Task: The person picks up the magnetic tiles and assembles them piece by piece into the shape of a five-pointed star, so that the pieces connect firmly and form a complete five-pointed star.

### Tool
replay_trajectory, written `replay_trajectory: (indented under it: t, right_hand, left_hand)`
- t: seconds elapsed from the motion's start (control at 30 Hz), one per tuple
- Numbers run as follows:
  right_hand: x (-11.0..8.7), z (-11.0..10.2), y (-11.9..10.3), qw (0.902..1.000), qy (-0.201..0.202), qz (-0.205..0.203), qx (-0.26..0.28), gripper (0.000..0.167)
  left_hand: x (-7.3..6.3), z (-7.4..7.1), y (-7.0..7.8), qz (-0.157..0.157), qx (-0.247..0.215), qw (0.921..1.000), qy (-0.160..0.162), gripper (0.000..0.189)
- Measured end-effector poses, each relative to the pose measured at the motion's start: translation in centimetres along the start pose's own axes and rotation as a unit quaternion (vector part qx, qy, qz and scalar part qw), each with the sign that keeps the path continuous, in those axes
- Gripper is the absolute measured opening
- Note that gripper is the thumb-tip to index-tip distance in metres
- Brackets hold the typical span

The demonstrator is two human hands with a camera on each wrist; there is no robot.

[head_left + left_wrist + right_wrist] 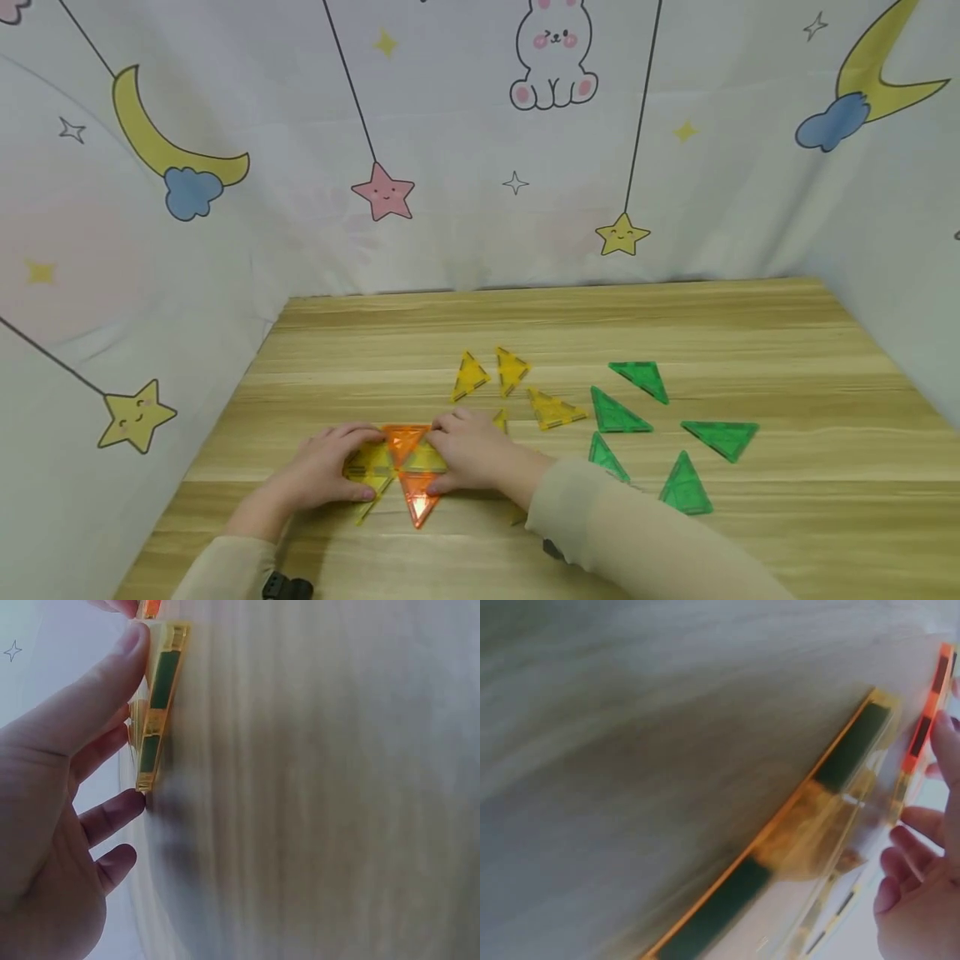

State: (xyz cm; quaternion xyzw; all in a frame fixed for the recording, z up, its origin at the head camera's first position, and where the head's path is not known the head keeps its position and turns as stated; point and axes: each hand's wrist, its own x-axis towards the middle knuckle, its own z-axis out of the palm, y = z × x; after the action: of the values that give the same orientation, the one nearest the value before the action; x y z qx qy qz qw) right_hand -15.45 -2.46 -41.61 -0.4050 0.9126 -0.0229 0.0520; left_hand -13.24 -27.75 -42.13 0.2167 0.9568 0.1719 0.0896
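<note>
Translucent yellow and orange triangular magnetic tiles lie edge to edge on the table between the two hands. My left hand (326,468) grips the group's left side, fingers curved over a yellow tile (369,458). Its thumb lies at the edge of a yellow tile (165,679) in the left wrist view. From the right, my right hand (474,454) holds the group, thumb on the lower orange tile (417,502) and fingers at the far edge beside the upper orange tile (405,442). Part of the yellow tile (429,458) between them is hidden under that hand.
Several loose yellow triangles (553,410) lie beyond the right hand, some partly covered by it. Green triangles (686,483) are scattered to the right, a few close to the right forearm. A white printed curtain (480,242) borders the wooden table (810,358).
</note>
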Motion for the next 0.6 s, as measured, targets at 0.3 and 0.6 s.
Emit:
replay_trajectory:
  t: [0.3,0.6]
  right_hand:
    - [0.9,0.3,-0.7,1.0000,-0.003,0.002,0.005,0.073]
    - [1.3,0.3,-0.9,0.9995,-0.008,0.007,0.031,0.073]
  left_hand:
    - [-0.6,-0.4,-0.8,-0.011,0.005,0.9999,-0.001,0.076]
    - [-1.0,-1.0,-0.8,-0.024,0.008,0.9996,-0.008,0.076]
